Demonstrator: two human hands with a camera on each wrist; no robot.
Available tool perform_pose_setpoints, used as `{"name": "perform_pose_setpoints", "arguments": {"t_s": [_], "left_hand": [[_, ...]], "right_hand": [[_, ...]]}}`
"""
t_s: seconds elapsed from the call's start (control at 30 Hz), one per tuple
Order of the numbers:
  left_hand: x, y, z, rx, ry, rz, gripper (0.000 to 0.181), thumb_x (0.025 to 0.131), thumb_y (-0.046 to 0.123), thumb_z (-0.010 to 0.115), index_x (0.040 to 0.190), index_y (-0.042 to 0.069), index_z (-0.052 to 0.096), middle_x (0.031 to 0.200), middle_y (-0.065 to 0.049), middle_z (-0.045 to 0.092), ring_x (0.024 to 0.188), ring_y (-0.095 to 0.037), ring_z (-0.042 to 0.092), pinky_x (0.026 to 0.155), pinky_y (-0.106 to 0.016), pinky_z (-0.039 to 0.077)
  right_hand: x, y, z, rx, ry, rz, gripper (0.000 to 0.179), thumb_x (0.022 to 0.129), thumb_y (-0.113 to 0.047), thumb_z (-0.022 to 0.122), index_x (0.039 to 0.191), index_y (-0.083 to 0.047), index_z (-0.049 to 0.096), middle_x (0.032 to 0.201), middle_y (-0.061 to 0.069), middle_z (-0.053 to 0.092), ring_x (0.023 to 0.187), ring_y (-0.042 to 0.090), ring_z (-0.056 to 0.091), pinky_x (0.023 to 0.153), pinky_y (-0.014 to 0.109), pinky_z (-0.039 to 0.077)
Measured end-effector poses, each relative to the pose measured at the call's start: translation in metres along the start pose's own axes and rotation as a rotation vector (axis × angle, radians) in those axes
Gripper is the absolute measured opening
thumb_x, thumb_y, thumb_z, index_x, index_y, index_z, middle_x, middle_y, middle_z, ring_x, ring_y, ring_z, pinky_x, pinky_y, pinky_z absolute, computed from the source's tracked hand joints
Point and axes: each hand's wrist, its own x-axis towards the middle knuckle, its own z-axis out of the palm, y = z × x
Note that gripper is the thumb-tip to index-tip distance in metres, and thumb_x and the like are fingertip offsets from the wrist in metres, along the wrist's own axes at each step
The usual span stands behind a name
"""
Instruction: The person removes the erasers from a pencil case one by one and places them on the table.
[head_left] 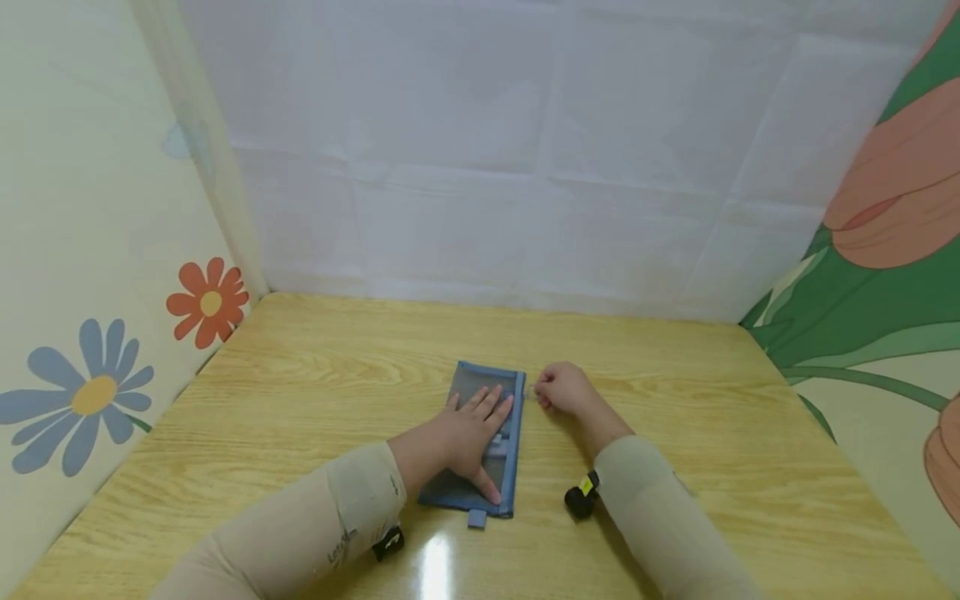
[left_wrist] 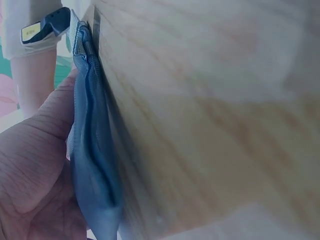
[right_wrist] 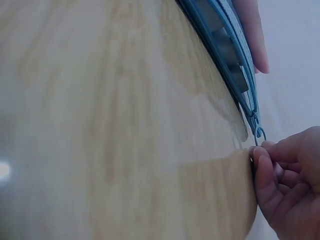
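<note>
A blue mesh zipper pouch lies lengthwise on the table, with a small fabric tab at its near end. My left hand rests on top of it, fingers spread, thumb toward the near right corner. By the pouch's far right side, my right hand pinches the zipper pull between thumb and fingertips. In the right wrist view the zipper edge gapes beside the slider, and a dark grey item shows inside. Something pale shows through the mesh beside the left hand.
The wood-grain table reaches back to a white cloth. Flower-printed panels stand at both sides. Black wrist straps sit on both sleeved forearms.
</note>
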Motion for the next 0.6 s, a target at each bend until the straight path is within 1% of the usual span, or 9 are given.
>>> {"name": "perform_pose_setpoints", "arguments": {"t_s": [0.27,0.5,0.6], "left_hand": [[0.001,-0.001,0.000,0.004,-0.007,0.007,0.135,0.045,0.086,0.054,0.147,0.017,-0.002,0.152,-0.010,-0.006,0.139,-0.029,-0.001,0.108,-0.061,0.012],[0.002,-0.002,0.001,0.007,-0.002,0.004,0.136,0.045,0.086,0.054,0.147,0.017,-0.002,0.152,-0.010,-0.006,0.139,-0.029,-0.001,0.108,-0.060,0.012],[0.002,-0.002,0.001,0.007,0.000,0.007,0.136,0.045,0.086,0.054,0.147,0.017,-0.002,0.152,-0.010,-0.006,0.139,-0.029,-0.001,0.108,-0.061,0.012]], "right_hand": [[0.004,-0.001,-0.001,0.055,0.065,0.003,0.013,0.084,-0.003,0.059,0.073,0.002,0.060,0.059,0.006,0.059,0.049,0.013,0.056,0.048,0.024,0.051],[0.009,-0.002,-0.001,0.016,0.097,0.020,0.013,0.085,-0.005,0.060,0.073,0.001,0.060,0.059,0.005,0.059,0.049,0.012,0.056,0.048,0.022,0.051],[0.012,-0.001,0.000,0.018,0.115,0.035,0.012,0.085,-0.004,0.058,0.074,0.001,0.060,0.059,0.006,0.059,0.049,0.012,0.056,0.048,0.023,0.051]]}}
